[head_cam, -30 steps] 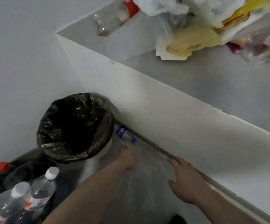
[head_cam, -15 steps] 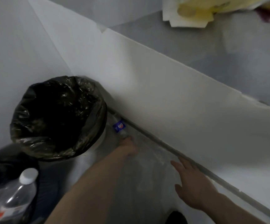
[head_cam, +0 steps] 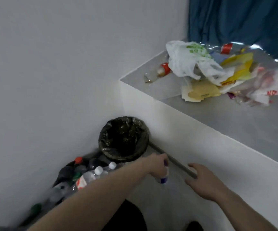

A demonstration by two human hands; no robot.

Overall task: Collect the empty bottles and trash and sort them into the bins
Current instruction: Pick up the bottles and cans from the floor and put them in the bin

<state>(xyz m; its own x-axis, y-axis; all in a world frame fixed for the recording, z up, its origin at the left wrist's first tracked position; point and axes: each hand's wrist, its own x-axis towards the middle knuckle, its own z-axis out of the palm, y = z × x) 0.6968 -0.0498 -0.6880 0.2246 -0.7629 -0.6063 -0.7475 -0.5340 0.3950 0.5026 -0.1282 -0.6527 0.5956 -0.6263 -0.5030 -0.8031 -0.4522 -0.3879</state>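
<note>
My left hand [head_cam: 155,165] grips a clear plastic bottle with a blue label [head_cam: 164,177], lifted off the floor just right of the bottle-filled bag. A black-lined round bin [head_cam: 124,139] stands in the corner behind it. To its left, a dark bag [head_cam: 65,174] holds several empty bottles with white and red caps. My right hand [head_cam: 203,182] hovers open near the base of the white counter. On the counter lies a clear bottle with a red label [head_cam: 158,72] beside a heap of plastic bags and yellow wrappers [head_cam: 218,72].
The white counter [head_cam: 201,130] runs along the right, with a grey strip [head_cam: 173,160] along its foot. A plain wall closes the left side. A blue curtain [head_cam: 241,19] hangs behind the counter. My dark shoes show at the bottom edge.
My left hand has closed round the blue-labelled bottle on the floor and raised it toward me. The view has pulled back and up, showing the counter top again.
</note>
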